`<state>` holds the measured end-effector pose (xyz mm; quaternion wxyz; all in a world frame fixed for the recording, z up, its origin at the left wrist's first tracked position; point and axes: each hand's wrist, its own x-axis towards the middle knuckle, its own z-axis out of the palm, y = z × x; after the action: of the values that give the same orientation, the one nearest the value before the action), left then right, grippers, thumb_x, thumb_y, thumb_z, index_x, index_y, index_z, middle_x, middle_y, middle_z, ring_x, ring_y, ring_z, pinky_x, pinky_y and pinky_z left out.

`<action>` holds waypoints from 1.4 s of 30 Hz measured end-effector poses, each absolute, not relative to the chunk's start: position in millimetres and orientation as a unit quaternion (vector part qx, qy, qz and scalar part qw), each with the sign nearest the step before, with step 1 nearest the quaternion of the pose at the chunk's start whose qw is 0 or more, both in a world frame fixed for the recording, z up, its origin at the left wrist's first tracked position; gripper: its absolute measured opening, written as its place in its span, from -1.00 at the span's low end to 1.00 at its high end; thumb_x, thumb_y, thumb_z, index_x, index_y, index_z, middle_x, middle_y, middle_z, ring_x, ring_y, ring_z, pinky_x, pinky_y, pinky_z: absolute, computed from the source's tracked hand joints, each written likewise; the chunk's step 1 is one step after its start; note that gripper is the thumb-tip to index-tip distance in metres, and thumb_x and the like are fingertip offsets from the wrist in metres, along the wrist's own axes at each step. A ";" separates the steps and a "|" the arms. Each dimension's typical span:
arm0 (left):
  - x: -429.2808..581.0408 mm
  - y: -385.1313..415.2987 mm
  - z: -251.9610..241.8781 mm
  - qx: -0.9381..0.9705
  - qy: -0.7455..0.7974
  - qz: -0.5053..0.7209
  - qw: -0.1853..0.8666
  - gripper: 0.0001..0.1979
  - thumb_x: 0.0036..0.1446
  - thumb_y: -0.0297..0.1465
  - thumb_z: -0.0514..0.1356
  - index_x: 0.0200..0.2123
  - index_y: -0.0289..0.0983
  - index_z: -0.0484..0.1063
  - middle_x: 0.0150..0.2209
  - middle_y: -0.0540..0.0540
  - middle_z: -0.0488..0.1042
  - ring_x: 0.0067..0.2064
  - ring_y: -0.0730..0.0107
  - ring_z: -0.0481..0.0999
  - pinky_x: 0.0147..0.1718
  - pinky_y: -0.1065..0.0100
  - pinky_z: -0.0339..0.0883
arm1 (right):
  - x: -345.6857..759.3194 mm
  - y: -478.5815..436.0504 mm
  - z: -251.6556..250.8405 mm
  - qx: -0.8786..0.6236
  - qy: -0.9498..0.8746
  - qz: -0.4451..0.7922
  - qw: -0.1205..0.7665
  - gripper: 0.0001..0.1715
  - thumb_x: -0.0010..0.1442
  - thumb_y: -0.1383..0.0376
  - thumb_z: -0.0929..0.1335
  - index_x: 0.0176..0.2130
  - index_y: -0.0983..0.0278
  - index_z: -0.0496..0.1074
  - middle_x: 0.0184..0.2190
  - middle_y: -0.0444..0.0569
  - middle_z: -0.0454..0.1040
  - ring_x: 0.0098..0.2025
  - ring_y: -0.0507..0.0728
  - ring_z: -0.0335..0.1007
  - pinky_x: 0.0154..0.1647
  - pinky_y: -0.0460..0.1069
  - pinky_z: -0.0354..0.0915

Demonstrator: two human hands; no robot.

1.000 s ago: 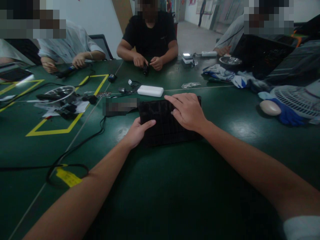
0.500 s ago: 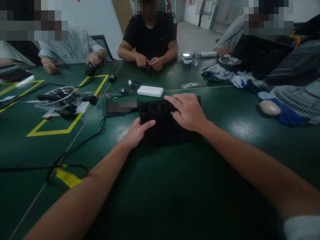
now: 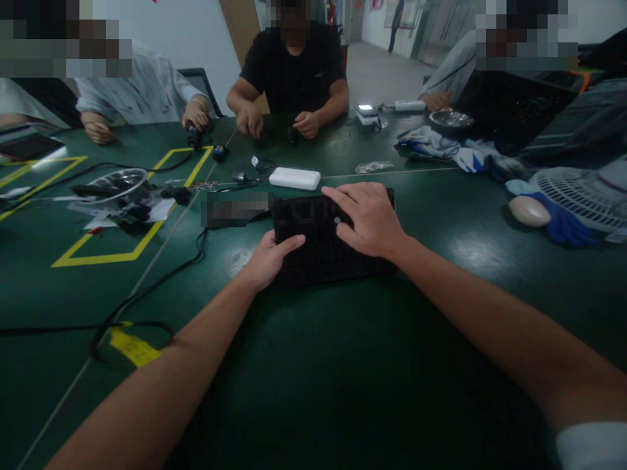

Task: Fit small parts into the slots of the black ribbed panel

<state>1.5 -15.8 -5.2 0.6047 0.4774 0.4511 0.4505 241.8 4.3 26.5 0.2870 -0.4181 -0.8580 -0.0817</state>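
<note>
A black clutch bag [image 3: 313,261] with a crocodile-like pattern and a small round metal stud [image 3: 337,220] lies on the green table in front of me. My left hand [image 3: 274,258] grips its left edge, thumb on top and the other fingers hidden beneath. Across the upper right part rests my right hand [image 3: 367,219], closed over the top edge. Its index finger points left and its thumb tip is beside the stud. A dark strap reaches left from the bag. Just beyond the bag is a white power bank [image 3: 294,179].
Black cables [image 3: 147,287] run along the left side. A metal bowl [image 3: 117,183] with dark parts stands inside yellow tape [image 3: 98,261]. On the right are a fan guard [image 3: 573,196], a computer mouse [image 3: 529,211] and gloves [image 3: 441,145]. Several people sit around the table.
Both my hands and the bag stay in place. Across the table, one person's hand has lifted away from a small dark object. Another person's hand has shifted right with a dark device.
</note>
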 end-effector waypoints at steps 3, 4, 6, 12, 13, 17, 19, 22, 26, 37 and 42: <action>1.4 -15.5 -6.5 0.483 0.451 0.451 0.600 -0.55 -0.06 -0.21 0.49 -0.11 -0.28 0.60 -0.12 -0.21 0.66 -0.02 -0.04 0.64 0.07 -0.02 0.48 | 241.6 4.2 26.0 -0.419 -0.857 -0.084 0.287 -0.26 0.25 0.16 0.26 0.35 0.29 0.28 0.15 0.13 0.47 0.14 0.36 0.29 0.16 0.23 0.07; 1.2 -15.3 -7.1 0.483 0.452 0.452 0.599 -0.55 -0.07 -0.21 0.50 -0.11 -0.28 0.60 -0.12 -0.22 0.66 -0.02 -0.05 0.64 0.07 -0.02 0.49 | 241.4 4.0 25.9 -0.420 -0.857 -0.085 0.287 -0.26 0.25 0.15 0.26 0.35 0.29 0.28 0.15 0.13 0.47 0.14 0.36 0.29 0.16 0.23 0.07; 0.7 -15.0 -7.8 0.482 0.452 0.452 0.599 -0.53 -0.07 -0.21 0.50 -0.10 -0.28 0.60 -0.11 -0.22 0.66 -0.01 -0.05 0.64 0.07 -0.02 0.49 | 241.0 3.5 26.0 -0.421 -0.856 -0.086 0.286 -0.27 0.26 0.15 0.25 0.35 0.28 0.29 0.15 0.13 0.47 0.14 0.36 0.29 0.16 0.23 0.07; 0.6 -15.5 -5.8 0.485 0.449 0.448 0.602 -0.52 -0.07 -0.20 0.50 -0.09 -0.28 0.60 -0.12 -0.20 0.67 -0.02 -0.03 0.65 0.09 -0.02 0.47 | 240.6 3.4 26.1 -0.421 -0.857 -0.091 0.282 -0.29 0.31 0.11 0.25 0.35 0.29 0.28 0.15 0.14 0.47 0.14 0.35 0.29 0.16 0.22 0.07; 0.9 -15.7 -5.4 0.484 0.449 0.448 0.603 -0.53 -0.07 -0.20 0.50 -0.10 -0.28 0.61 -0.13 -0.19 0.67 -0.02 -0.03 0.65 0.09 -0.01 0.47 | 240.6 3.6 26.0 -0.422 -0.857 -0.093 0.281 -0.30 0.31 0.11 0.25 0.35 0.29 0.28 0.15 0.14 0.47 0.14 0.35 0.29 0.16 0.22 0.07; 1.7 -16.0 -5.4 0.485 0.449 0.451 0.600 -0.54 -0.07 -0.19 0.50 -0.12 -0.28 0.61 -0.15 -0.20 0.67 -0.05 -0.03 0.65 0.07 -0.02 0.48 | 240.4 4.2 25.6 -0.424 -0.856 -0.094 0.281 -0.32 0.34 0.09 0.23 0.35 0.28 0.29 0.15 0.14 0.47 0.14 0.35 0.29 0.16 0.22 0.07; 1.4 -15.8 -6.2 0.488 0.450 0.451 0.596 -0.54 -0.07 -0.19 0.50 -0.11 -0.29 0.61 -0.14 -0.20 0.67 -0.05 -0.03 0.65 0.07 -0.03 0.48 | 240.1 4.1 25.7 -0.423 -0.855 -0.098 0.282 -0.33 0.36 0.09 0.22 0.35 0.28 0.29 0.14 0.13 0.47 0.13 0.34 0.30 0.15 0.22 0.08; 0.5 -15.0 -7.6 0.488 0.449 0.453 0.595 -0.54 -0.07 -0.20 0.50 -0.12 -0.29 0.61 -0.13 -0.21 0.67 -0.04 -0.03 0.65 0.08 -0.02 0.48 | 239.7 3.5 25.7 -0.424 -0.853 -0.108 0.286 -0.35 0.38 0.08 0.21 0.34 0.28 0.31 0.13 0.13 0.49 0.12 0.33 0.31 0.13 0.21 0.08; -0.4 -14.1 -9.0 0.487 0.442 0.452 0.602 -0.53 -0.06 -0.20 0.50 -0.09 -0.28 0.61 -0.12 -0.20 0.67 -0.02 -0.03 0.65 0.09 -0.01 0.47 | 239.6 3.7 24.7 -0.429 -0.850 -0.116 0.282 -0.37 0.43 0.04 0.19 0.33 0.26 0.32 0.13 0.11 0.49 0.10 0.32 0.32 0.13 0.20 0.09; 1.0 -15.7 -5.9 0.488 0.447 0.452 0.598 -0.55 -0.06 -0.20 0.50 -0.11 -0.28 0.62 -0.14 -0.20 0.67 -0.04 -0.04 0.65 0.09 -0.04 0.46 | 240.7 6.2 22.9 -0.428 -0.849 -0.120 0.286 -0.31 0.45 -0.07 0.15 0.33 0.24 0.33 0.12 0.10 0.50 0.10 0.30 0.32 0.12 0.18 0.09; 0.9 -15.1 -6.0 0.483 0.444 0.452 0.604 -0.54 -0.08 -0.20 0.51 -0.12 -0.29 0.62 -0.14 -0.19 0.67 -0.05 -0.02 0.65 0.09 -0.02 0.46 | 241.4 4.2 24.1 -0.418 -0.854 -0.114 0.288 -0.33 0.39 0.03 0.22 0.34 0.27 0.30 0.13 0.11 0.48 0.12 0.32 0.31 0.14 0.19 0.08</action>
<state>0.9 -15.1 -6.0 0.6041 0.4833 0.4439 0.4521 241.4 4.2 24.1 0.2876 -0.4184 -0.8539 -0.1143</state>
